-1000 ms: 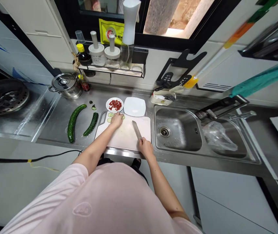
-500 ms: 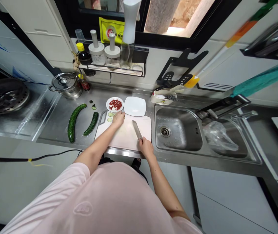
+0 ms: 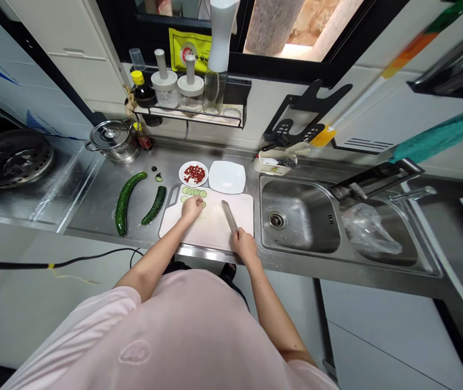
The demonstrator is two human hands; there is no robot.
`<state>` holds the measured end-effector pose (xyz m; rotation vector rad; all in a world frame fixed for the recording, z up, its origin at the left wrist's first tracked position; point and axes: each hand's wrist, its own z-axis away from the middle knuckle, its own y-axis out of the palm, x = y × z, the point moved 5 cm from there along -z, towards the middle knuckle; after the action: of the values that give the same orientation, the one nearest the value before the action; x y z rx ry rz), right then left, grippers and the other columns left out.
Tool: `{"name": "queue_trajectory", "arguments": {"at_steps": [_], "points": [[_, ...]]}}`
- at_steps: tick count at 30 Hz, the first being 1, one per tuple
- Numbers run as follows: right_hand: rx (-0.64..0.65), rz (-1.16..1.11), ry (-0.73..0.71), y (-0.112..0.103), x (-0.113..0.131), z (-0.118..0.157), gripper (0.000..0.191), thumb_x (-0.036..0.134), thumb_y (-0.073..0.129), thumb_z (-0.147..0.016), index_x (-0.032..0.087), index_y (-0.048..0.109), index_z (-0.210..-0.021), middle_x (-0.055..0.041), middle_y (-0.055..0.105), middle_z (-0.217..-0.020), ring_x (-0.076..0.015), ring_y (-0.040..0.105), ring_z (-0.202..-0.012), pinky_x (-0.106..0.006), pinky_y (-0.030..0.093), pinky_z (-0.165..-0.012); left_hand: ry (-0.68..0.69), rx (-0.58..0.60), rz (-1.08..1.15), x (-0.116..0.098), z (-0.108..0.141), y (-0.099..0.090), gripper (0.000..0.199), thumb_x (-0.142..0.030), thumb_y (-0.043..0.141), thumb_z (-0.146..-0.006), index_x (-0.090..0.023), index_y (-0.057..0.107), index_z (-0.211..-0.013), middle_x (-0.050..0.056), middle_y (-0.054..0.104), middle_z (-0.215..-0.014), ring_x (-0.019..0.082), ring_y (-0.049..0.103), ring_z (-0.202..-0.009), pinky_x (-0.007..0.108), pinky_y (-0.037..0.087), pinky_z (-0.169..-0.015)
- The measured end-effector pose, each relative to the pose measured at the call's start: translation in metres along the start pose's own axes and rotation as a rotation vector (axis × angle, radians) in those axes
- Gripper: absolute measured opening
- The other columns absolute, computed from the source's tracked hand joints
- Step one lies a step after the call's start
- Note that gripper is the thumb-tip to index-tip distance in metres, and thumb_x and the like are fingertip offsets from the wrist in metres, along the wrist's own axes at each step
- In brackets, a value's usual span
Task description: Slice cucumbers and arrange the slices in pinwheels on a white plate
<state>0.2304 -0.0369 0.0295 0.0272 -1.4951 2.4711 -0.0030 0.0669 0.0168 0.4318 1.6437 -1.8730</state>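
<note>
My right hand is wrapped round the handle of a kitchen knife. The blade rests over the white cutting board and points away from me. At the upper left of the board, my left hand has its fingers drawn together on a cucumber slice, whose edge shows past the fingertips. Just beyond them lies a row of overlapping cucumber slices. Part of a second, nearer row is hidden by the left hand. Left of the board lie a cut cucumber and a longer whole cucumber.
Behind the board stand a plate of chopped red pieces and a white square plate. Cucumber ends lie near the cucumbers. A steel pot is at the back left, a sink on the right, a spice rack above.
My left hand has moved left and nearer to me, uncovering a row of cucumber slices. The right hand and knife have stayed nearly where they were.
</note>
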Motion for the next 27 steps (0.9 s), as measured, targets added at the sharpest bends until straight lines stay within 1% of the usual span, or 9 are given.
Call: {"name": "queue_trajectory", "arguments": {"at_steps": [2, 4, 9, 14, 17, 20, 24, 27], "points": [[0.002, 0.003, -0.005, 0.000, 0.001, 0.000, 0.038, 0.037, 0.027, -0.097, 0.018, 0.057, -0.111, -0.0130, 0.066, -0.099, -0.0226, 0.062, -0.093, -0.029, 0.040, -0.077, -0.038, -0.001, 0.037, 0.010, 0.006, -0.002, 0.019, -0.023, 0.057, -0.077, -0.021, 0.068, -0.093, 0.002, 0.069, -0.081, 0.016, 0.062, -0.079, 0.024, 0.044, -0.072], [0.005, 0.008, -0.011, -0.001, 0.002, 0.000, 0.038, 0.036, 0.027, -0.097, 0.018, 0.057, -0.110, -0.0130, 0.066, -0.099, -0.0224, 0.062, -0.093, -0.029, 0.040, -0.077, -0.055, -0.012, 0.060, 0.019, 0.011, -0.004, 0.017, -0.023, 0.058, -0.076, -0.021, 0.068, -0.090, 0.001, 0.068, -0.079, 0.015, 0.062, -0.077, 0.023, 0.044, -0.070], [0.009, 0.010, -0.020, -0.002, 0.003, 0.001, 0.037, 0.036, 0.027, -0.097, 0.017, 0.056, -0.111, -0.0136, 0.065, -0.099, -0.0223, 0.061, -0.093, -0.029, 0.039, -0.077, -0.079, -0.025, 0.085, 0.036, 0.021, -0.004, 0.015, -0.025, 0.060, -0.074, -0.020, 0.068, -0.086, 0.001, 0.068, -0.076, 0.014, 0.062, -0.074, 0.022, 0.043, -0.068], [-0.015, -0.027, -0.058, -0.004, 0.005, 0.005, 0.036, 0.037, 0.026, -0.098, 0.017, 0.050, -0.117, -0.0119, 0.066, -0.096, -0.0218, 0.061, -0.089, -0.027, 0.037, -0.071, -0.050, -0.039, 0.004, 0.039, 0.026, -0.004, 0.018, -0.024, 0.057, -0.076, -0.021, 0.068, -0.090, 0.002, 0.069, -0.075, 0.016, 0.062, -0.075, 0.023, 0.042, -0.070], [-0.016, -0.011, -0.107, -0.003, 0.010, 0.010, 0.036, 0.038, 0.024, -0.099, 0.019, 0.048, -0.117, -0.0102, 0.066, -0.093, -0.0213, 0.062, -0.087, -0.027, 0.036, -0.069, -0.019, -0.051, -0.058, 0.040, 0.026, -0.005, 0.020, -0.022, 0.055, -0.077, -0.021, 0.068, -0.092, 0.003, 0.069, -0.077, 0.017, 0.062, -0.077, 0.025, 0.042, -0.072], [-0.015, 0.041, -0.172, -0.003, 0.021, 0.017, 0.035, 0.038, 0.024, -0.099, 0.020, 0.049, -0.115, -0.0093, 0.066, -0.093, -0.0209, 0.062, -0.087, -0.027, 0.035, -0.069, -0.010, -0.054, -0.051, 0.043, 0.024, -0.005, 0.022, -0.021, 0.056, -0.076, -0.020, 0.068, -0.095, 0.003, 0.068, -0.079, 0.017, 0.061, -0.078, 0.025, 0.043, -0.074], [0.024, 0.122, -0.234, -0.004, 0.035, 0.025, 0.033, 0.038, 0.025, -0.099, 0.022, 0.049, -0.114, -0.0092, 0.066, -0.092, -0.0210, 0.062, -0.086, -0.028, 0.037, -0.071, 0.013, -0.098, -0.015, 0.050, 0.019, -0.005, 0.022, -0.020, 0.056, -0.077, -0.018, 0.067, -0.096, 0.004, 0.066, -0.081, 0.017, 0.060, -0.078, 0.025, 0.043, -0.076], [0.053, 0.171, -0.276, -0.004, 0.044, 0.026, 0.032, 0.037, 0.027, -0.099, 0.022, 0.050, -0.113, -0.0100, 0.066, -0.093, -0.0217, 0.062, -0.087, -0.029, 0.038, -0.072, -0.011, -0.106, -0.001, 0.054, 0.016, -0.004, 0.021, -0.021, 0.056, -0.078, -0.018, 0.067, -0.095, 0.005, 0.066, -0.083, 0.017, 0.060, -0.079, 0.025, 0.044, -0.078]]}}
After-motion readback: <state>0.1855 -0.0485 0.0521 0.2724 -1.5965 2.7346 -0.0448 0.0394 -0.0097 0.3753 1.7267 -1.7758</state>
